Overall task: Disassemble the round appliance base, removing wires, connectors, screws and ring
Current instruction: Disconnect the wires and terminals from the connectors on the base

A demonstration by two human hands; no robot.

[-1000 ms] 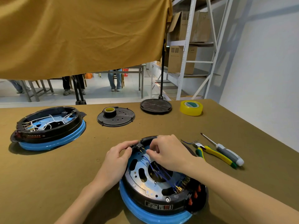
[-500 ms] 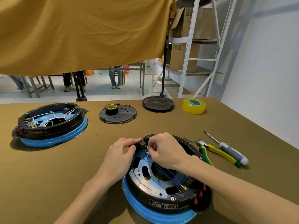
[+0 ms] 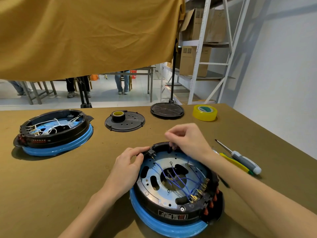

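Observation:
The round appliance base (image 3: 173,210) lies upside down in front of me, with a black housing, a blue ring (image 3: 164,227) below and a metal plate inside. Blue wires (image 3: 180,179) run from brass terminals at its right side across the plate. My left hand (image 3: 127,165) grips the black rim at the upper left, beside a small black connector (image 3: 151,152). My right hand (image 3: 187,140) is raised above the far rim, its fingertips pinched together on something small that I cannot make out.
A second base (image 3: 54,133) with white wires sits at the far left. A black cover plate (image 3: 125,121) carries a black tape roll (image 3: 118,115); a black disc (image 3: 167,110) and yellow tape (image 3: 205,112) lie beyond. Screwdriver (image 3: 240,156) and yellow-green pliers (image 3: 235,163) rest at right.
My right hand has lifted off the connector at the rim and now hovers above it with pinched fingertips. The left hand stays on the rim. The view has tilted slightly.

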